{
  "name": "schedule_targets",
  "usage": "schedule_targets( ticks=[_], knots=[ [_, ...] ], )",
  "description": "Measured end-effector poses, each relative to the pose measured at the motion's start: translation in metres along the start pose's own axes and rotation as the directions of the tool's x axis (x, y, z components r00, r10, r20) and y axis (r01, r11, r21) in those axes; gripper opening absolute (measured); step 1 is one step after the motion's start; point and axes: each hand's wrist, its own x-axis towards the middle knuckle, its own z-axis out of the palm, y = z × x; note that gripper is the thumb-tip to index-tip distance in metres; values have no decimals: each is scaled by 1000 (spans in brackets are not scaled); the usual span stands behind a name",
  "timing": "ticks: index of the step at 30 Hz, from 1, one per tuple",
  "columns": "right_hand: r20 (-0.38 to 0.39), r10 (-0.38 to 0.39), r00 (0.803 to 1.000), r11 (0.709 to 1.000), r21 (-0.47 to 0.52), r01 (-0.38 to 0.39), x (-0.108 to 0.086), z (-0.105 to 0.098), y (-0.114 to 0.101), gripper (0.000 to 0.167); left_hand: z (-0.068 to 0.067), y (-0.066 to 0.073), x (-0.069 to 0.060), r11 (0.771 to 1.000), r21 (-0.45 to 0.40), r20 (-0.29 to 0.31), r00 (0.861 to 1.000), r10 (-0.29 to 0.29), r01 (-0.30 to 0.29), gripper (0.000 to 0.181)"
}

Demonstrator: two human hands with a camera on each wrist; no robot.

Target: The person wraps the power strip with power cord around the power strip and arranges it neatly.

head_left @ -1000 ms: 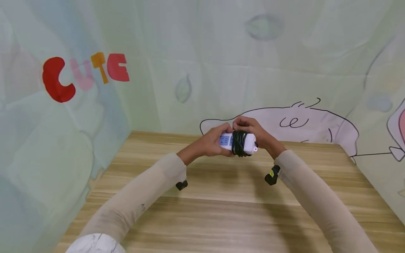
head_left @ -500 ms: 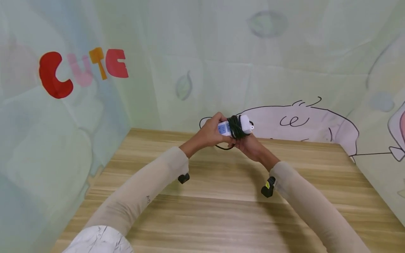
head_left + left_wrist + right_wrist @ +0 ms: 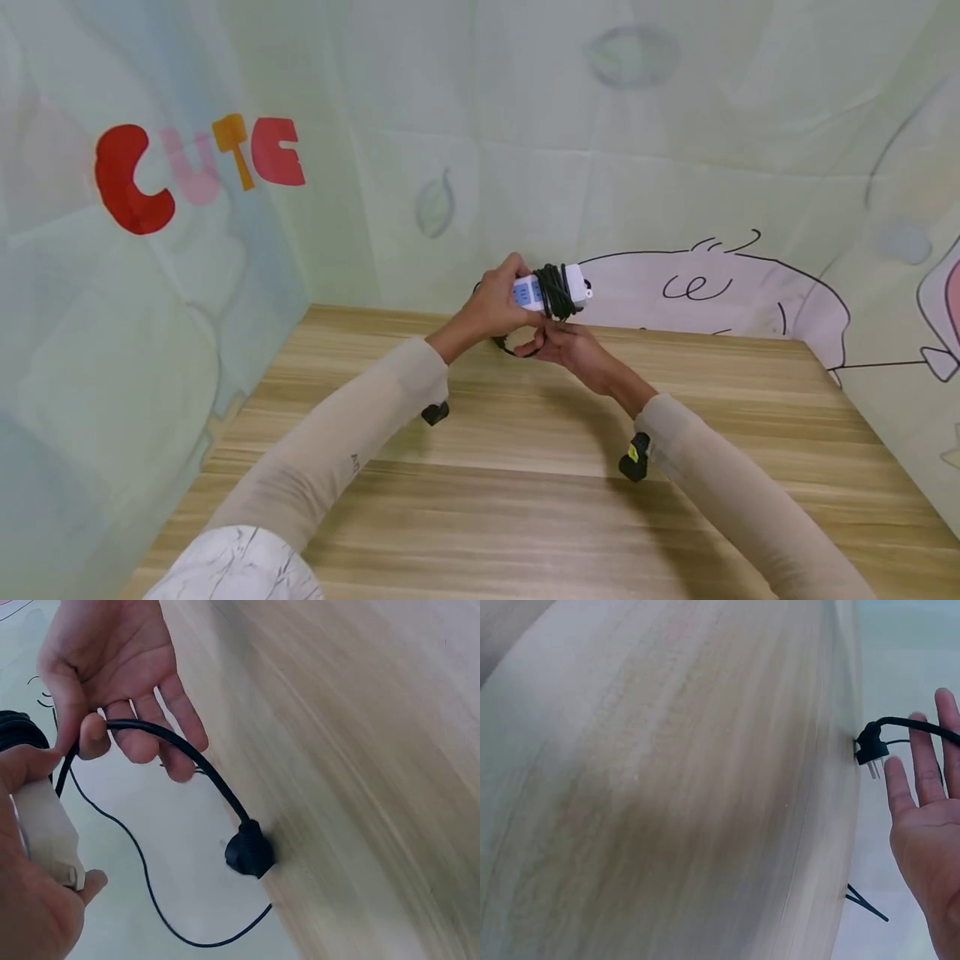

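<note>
My left hand (image 3: 492, 302) grips a white power strip (image 3: 528, 292) with blue socket faces, raised over the far part of the table. Black cord is wound in a bundle (image 3: 557, 292) round the strip's right part. Just below it, my right hand (image 3: 583, 354) pinches the loose cord end (image 3: 184, 744) between thumb and index finger; its other fingers are extended, palm up, in the left wrist view. From that cord hangs a black plug (image 3: 250, 850), whose metal pins show in the right wrist view beside my fingertips (image 3: 897, 776).
The wood-grain table (image 3: 495, 508) stretches beneath both arms. Behind it stands a pale printed fabric wall (image 3: 405, 125), with coloured letters (image 3: 135, 179) on the left side. Small black devices (image 3: 634, 457) hang at both wrists.
My right hand has come from above the strip to below it and now pinches the cord. A cord end with the plug hangs free. The strip has moved slightly up and left.
</note>
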Motion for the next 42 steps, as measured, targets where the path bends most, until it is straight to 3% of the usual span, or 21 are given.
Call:
schedule_targets(
  ticks=[8, 16, 21, 27, 32, 38, 42],
  knots=[
    [19, -10, 1000, 1000, -25, 10, -8, 5, 0, 32, -1, 1, 4, 1000, -5, -47, 999, 0, 0, 56],
    [46, -43, 998, 987, -152, 50, -20, 7, -2, 27, 6, -1, 5, 997, 81, -73, 997, 24, -18, 56],
    [50, -80, 996, 979, -182, 88, -21, 8, -2, 25, 5, -3, 7, 996, 81, -85, 996, 26, -19, 55],
    [50, -51, 997, 972, -225, 61, -27, 11, -2, 22, 3, -3, 7, 997, 80, -59, 998, -8, 13, 57],
    [40, -49, 998, 976, -211, 56, -31, 21, -9, 19, 1, -8, 8, 993, 110, -72, 997, -40, 47, 57],
    [-2, 11, 1000, 983, -181, -11, -27, 35, -18, 17, -2, -9, 13, 987, 156, -97, 995, -11, 26, 57],
    [-23, 58, 998, 977, -205, -62, -26, 38, -23, 17, -2, -12, 15, 978, 206, -72, 997, -12, 27, 58]
  ],
)
